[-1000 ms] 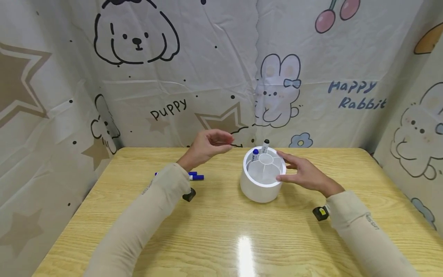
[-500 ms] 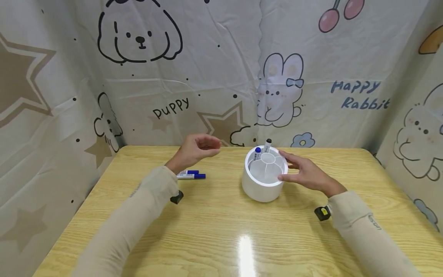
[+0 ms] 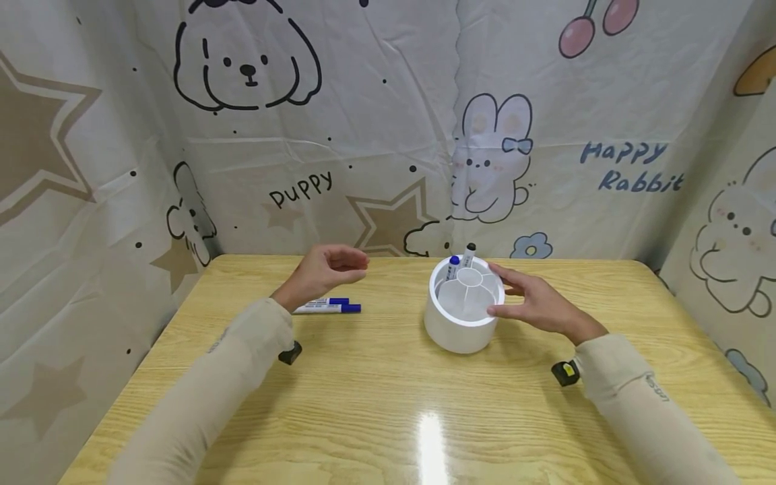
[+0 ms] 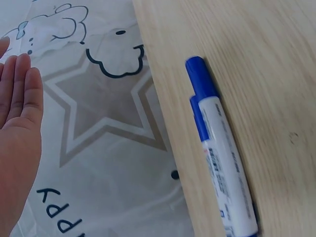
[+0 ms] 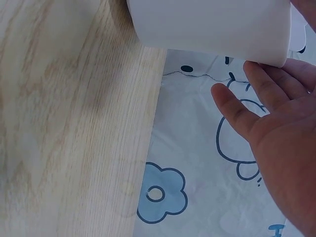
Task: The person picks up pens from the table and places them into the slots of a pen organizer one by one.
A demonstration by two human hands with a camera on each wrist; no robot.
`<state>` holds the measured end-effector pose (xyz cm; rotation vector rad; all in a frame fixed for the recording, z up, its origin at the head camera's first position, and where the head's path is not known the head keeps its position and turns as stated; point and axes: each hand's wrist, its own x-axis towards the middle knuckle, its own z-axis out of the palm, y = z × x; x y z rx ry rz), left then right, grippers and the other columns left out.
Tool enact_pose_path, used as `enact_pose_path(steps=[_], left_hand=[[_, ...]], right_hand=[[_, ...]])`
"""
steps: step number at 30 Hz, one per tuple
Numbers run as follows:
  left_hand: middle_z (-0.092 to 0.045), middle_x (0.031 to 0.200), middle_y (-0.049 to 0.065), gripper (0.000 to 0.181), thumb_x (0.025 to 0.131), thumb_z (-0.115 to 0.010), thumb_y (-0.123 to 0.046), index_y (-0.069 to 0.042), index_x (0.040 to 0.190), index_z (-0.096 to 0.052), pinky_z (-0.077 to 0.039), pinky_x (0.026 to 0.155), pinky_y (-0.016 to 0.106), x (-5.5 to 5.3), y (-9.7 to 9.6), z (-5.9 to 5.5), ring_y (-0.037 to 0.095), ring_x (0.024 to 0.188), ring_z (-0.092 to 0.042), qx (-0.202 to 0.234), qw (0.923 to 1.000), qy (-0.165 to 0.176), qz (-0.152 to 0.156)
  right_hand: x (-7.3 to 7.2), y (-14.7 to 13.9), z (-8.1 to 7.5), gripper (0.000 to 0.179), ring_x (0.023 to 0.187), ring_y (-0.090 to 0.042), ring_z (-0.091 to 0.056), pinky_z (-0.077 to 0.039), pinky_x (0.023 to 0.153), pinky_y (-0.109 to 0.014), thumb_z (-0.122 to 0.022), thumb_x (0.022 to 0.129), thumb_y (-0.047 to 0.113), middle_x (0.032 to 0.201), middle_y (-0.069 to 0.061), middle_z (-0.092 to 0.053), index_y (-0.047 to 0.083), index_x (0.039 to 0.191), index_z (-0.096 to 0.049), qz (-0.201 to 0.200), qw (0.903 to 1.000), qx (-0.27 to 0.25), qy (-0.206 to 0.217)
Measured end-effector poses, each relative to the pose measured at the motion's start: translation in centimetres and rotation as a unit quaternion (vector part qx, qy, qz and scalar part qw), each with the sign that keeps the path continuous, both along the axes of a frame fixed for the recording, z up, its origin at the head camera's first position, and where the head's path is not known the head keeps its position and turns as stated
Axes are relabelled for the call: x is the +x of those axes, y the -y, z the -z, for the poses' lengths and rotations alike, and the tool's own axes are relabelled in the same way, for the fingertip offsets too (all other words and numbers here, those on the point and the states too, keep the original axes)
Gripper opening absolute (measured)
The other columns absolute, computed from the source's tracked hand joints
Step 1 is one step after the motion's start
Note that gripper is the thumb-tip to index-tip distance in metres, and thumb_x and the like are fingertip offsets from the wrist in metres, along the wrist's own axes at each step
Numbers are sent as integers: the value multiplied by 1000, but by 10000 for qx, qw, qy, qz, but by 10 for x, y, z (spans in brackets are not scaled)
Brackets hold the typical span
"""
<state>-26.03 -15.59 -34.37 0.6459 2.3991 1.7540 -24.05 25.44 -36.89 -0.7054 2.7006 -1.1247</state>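
A round white pen holder (image 3: 462, 333) with inner compartments stands on the table. In its back left part are a blue-capped marker (image 3: 453, 267) and a black-capped marker (image 3: 469, 256), both upright with a slight tilt. My right hand (image 3: 533, 304) holds the holder's right side, thumb at the near rim and fingers toward the far rim. The right wrist view shows fingertips (image 5: 254, 69) at its white wall. My left hand (image 3: 321, 273) is raised over the table's left part, fingers extended and nothing in them. Beneath and beside it lie two blue-capped white markers (image 4: 229, 163), side by side.
The wood-grain table (image 3: 364, 404) ends at the back against a printed cloth (image 3: 388, 135), which also rises at both sides. A small black device (image 3: 289, 353) shows at the left wrist, and another black device (image 3: 565, 372) at the right.
My left hand has moved left and slightly down, away from the pen holder, uncovering more of the table's two markers. My right hand has stayed at the holder.
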Motion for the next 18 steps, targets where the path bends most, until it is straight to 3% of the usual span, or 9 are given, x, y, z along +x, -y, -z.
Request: enact_pose_path(steps=[18], left_hand=[[-68, 121, 17, 36, 91, -75, -10, 1, 124, -66, -57, 89, 32, 9, 35, 10, 27, 109, -66, -410, 9984, 189, -330]], right_hand=[[0, 1, -1, 90, 131, -51, -45, -42, 102, -64, -79, 89, 29, 158, -25, -28, 1, 157, -26, -18, 10000, -31, 17]])
